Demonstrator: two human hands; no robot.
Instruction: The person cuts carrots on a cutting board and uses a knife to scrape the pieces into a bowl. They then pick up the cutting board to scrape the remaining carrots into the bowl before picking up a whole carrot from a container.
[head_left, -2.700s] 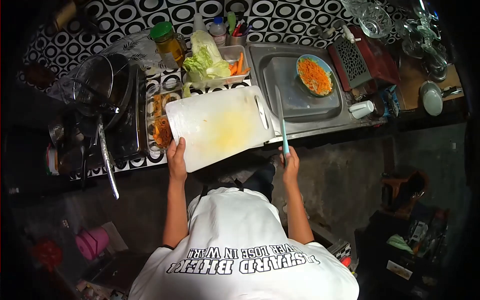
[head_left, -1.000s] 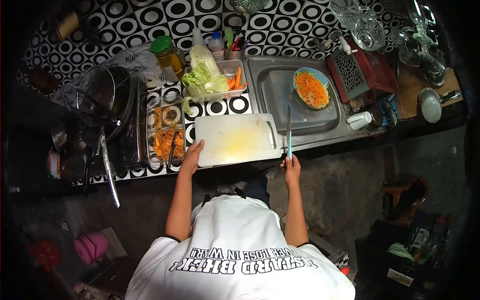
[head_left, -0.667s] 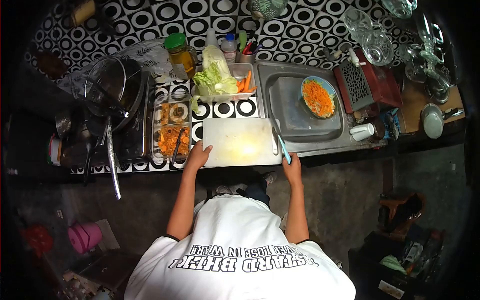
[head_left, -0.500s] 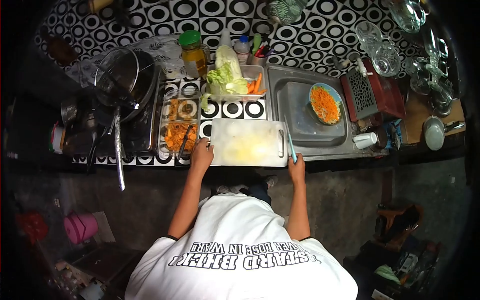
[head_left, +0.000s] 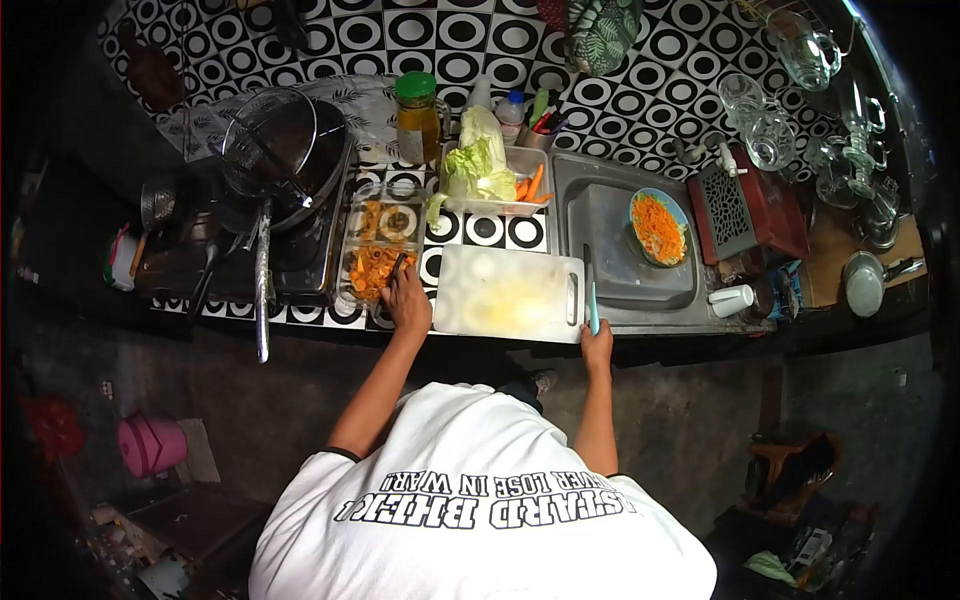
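Note:
My left hand (head_left: 406, 302) is at the right part of a clear divided container (head_left: 350, 212) of orange peelings (head_left: 372, 272), its fingers closed around a dark peeler (head_left: 397, 266). My right hand (head_left: 597, 345) grips the turquoise handle of a knife (head_left: 594, 312), blade pointing away from me. Between the hands a white cutting board (head_left: 510, 290) lies flat, with pale yellow stains and nothing on it. Behind it, a clear tray (head_left: 530, 206) holds a leafy cabbage (head_left: 478, 165) and carrots (head_left: 534, 184).
A bowl of shredded carrot (head_left: 658, 228) stands on the sink (head_left: 625, 285) at the right. Pans (head_left: 280, 160) sit on the stove at the left. A green-lidded jar (head_left: 417, 120) and a white mug (head_left: 732, 299) are also on the counter.
My left hand has left the board's left edge and moved to the container, onto the dark peeler. My right hand still has the knife. The whole view has shifted slightly.

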